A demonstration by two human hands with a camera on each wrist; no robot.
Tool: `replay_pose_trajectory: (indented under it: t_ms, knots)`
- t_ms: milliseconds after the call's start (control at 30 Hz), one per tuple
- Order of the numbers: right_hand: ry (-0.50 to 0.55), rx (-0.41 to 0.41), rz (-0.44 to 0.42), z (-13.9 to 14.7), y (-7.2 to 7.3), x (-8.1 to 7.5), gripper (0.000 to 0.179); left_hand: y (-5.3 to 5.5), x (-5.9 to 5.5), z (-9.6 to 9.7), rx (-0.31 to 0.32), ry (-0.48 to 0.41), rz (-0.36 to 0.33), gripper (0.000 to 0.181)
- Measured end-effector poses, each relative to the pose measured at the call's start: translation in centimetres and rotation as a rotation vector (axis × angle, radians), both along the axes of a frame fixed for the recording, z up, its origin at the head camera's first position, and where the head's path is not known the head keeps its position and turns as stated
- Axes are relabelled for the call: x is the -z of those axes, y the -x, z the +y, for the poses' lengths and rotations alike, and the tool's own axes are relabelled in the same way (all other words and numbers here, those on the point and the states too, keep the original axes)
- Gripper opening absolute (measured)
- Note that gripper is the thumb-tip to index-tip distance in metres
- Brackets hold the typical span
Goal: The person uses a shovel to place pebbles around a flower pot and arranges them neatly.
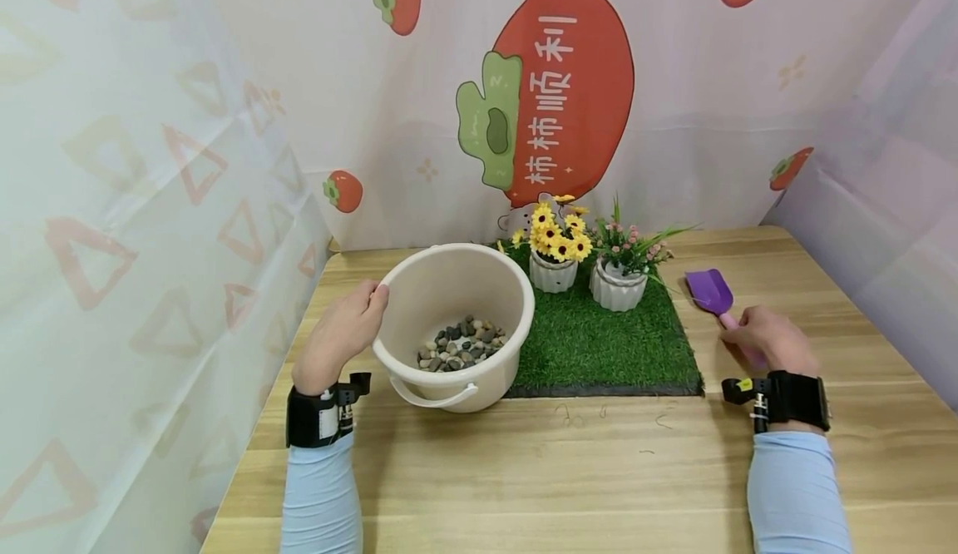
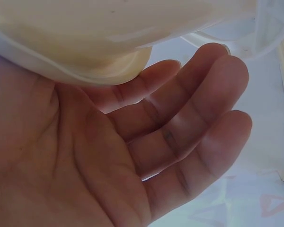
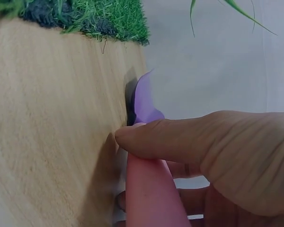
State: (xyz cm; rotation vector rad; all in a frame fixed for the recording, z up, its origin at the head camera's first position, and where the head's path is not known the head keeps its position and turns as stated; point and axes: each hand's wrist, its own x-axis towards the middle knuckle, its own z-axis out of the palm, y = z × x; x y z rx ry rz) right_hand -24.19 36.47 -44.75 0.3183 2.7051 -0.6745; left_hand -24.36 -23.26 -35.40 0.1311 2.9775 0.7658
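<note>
A cream plastic bucket stands on the left of the table, with a heap of mixed pebbles on its bottom. My left hand holds the bucket's left rim, thumb at the edge; in the left wrist view the slightly bent fingers lie along its outer wall. At the right, my right hand grips the pink handle of a small shovel. Its purple scoop points away from me, and the thumb presses on top of the handle near the scoop.
Beside the bucket lies a green turf mat. On it are a white pot of yellow flowers and another pot with pink blooms. Printed cloth hangs behind the wooden table and along its sides.
</note>
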Motion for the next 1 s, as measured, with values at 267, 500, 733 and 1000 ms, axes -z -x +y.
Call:
replay_pose_trajectory:
  t_ms: [267,500,733,1000]
  knots:
    - [-0.019,0.004,0.002,-0.1,0.1,-0.3,0.049,0.2,0.1,0.0,0.004,-0.002,0.017,0.057]
    - [-0.013,0.016,0.02,-0.2,0.1,-0.5,0.054,0.1,0.2,0.0,0.002,-0.003,0.015,0.057]
    - [0.035,0.015,-0.015,0.0,0.0,-1.0,0.06,0.2,0.1,0.0,0.006,-0.004,0.008,0.058]
    - [0.016,-0.004,0.029,0.1,-0.5,-1.8,0.07,0.2,0.1,0.0,0.008,-0.009,0.006,0.057]
